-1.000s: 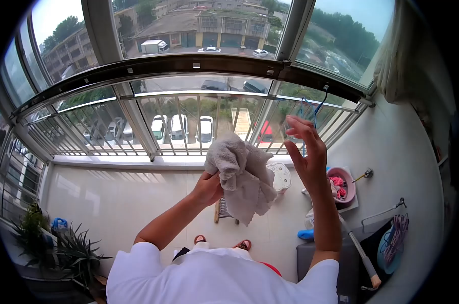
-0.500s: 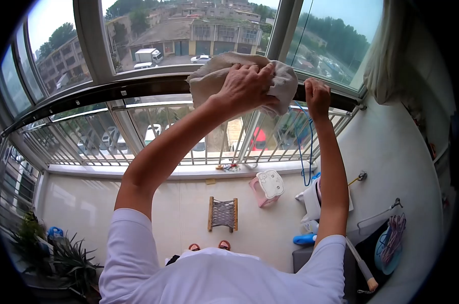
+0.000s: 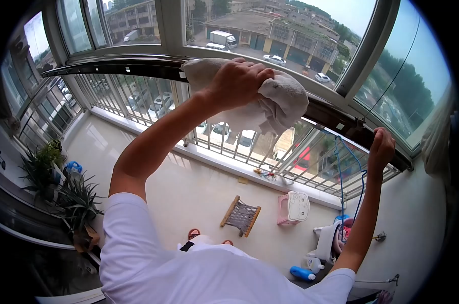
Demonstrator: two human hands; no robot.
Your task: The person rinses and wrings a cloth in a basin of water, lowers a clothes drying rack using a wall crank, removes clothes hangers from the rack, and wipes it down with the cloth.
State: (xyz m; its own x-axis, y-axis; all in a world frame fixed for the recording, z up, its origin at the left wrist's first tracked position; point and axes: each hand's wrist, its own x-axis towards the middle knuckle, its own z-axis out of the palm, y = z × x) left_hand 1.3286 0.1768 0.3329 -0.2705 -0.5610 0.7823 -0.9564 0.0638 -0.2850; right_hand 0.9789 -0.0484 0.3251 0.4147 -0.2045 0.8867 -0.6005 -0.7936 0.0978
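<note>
My left hand [image 3: 241,81] is closed on a pale grey cloth [image 3: 285,96], pressing it over a long dark brown rail [image 3: 158,69] that runs in front of the windows. The cloth drapes down past the rail's lower side and hides that stretch of it. Toward the rail's right end, my right hand [image 3: 381,151] is closed with its fingers curled at the rail. Between the two hands, a blue wire hanger [image 3: 362,169] hangs below the rail.
Windows and a white railing [image 3: 224,147] lie beyond the dark rail. On the floor stand a small woven folding stool [image 3: 241,216], a pink and white stool [image 3: 296,206], and a blue bottle [image 3: 302,273]. Potted plants [image 3: 77,200] stand at left, a curtain [image 3: 437,142] at right.
The view has swung left. My left hand and the cloth have slid leftward along the rail, while my right hand now sits farther from them, toward the rail's right end.
</note>
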